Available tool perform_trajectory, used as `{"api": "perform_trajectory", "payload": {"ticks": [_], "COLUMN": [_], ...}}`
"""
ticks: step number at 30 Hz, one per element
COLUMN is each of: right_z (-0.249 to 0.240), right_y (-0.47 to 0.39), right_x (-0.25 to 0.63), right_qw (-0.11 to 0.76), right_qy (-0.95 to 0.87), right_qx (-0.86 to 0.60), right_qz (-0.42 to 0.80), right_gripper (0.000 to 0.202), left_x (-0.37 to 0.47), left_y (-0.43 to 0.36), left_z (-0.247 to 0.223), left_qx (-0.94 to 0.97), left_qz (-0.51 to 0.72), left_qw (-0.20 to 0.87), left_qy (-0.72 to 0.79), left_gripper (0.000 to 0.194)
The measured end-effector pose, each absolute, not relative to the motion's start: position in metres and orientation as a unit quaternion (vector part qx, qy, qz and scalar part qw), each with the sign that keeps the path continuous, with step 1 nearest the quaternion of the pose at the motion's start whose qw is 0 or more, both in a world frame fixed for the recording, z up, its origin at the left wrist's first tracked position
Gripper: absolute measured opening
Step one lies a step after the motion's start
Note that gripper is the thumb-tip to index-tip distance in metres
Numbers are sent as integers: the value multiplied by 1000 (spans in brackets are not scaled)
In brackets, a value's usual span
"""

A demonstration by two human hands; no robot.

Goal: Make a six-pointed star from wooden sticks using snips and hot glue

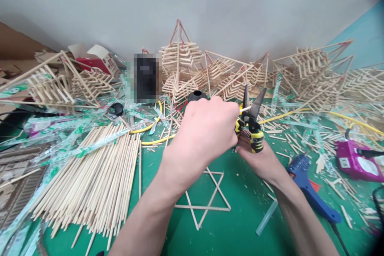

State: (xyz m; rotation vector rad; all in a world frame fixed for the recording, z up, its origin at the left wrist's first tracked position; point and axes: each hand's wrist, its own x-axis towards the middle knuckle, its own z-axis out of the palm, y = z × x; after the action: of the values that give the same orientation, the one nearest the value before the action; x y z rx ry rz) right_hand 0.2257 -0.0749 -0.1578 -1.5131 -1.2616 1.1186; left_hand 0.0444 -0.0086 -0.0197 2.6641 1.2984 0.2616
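My left hand [210,122] is closed in a fist, with the pale end of a wooden stick [246,109] poking out toward the right. Most of that stick is hidden by the fist. Just beside it, my right hand [258,158] grips pruning shears [251,122] with black and yellow handles. Their blades point up and stand apart, and the stick's end reaches toward them; whether they touch, I cannot tell. Below my hands, thin sticks form a six-pointed star [207,208] on the green table [240,232], partly covered by my left forearm.
A pile of long sticks [93,180] lies left. A blue glue gun [313,192], a clear glue stick [267,218] and a purple box-like object [358,162] are right. Stick frames [181,56] line the wall, among offcuts, plastic wrap and a yellow cable [354,120].
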Motion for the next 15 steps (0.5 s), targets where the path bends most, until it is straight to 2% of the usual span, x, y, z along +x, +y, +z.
{"api": "perform_trajectory", "payload": {"ticks": [6, 15], "right_z": [-161, -170], "right_y": [-66, -64], "right_x": [224, 223], "right_qw": [426, 446], "right_qy": [-494, -499], "right_qx": [-608, -603], "right_qz": [452, 433], "right_gripper": [29, 37], "left_x": [51, 60], "left_y": [1, -3], "left_z": [-29, -28], "left_qx": [881, 888], "left_qz": [119, 166], "left_qw": [24, 5], "left_qy": [456, 430], "left_gripper": [30, 22]}}
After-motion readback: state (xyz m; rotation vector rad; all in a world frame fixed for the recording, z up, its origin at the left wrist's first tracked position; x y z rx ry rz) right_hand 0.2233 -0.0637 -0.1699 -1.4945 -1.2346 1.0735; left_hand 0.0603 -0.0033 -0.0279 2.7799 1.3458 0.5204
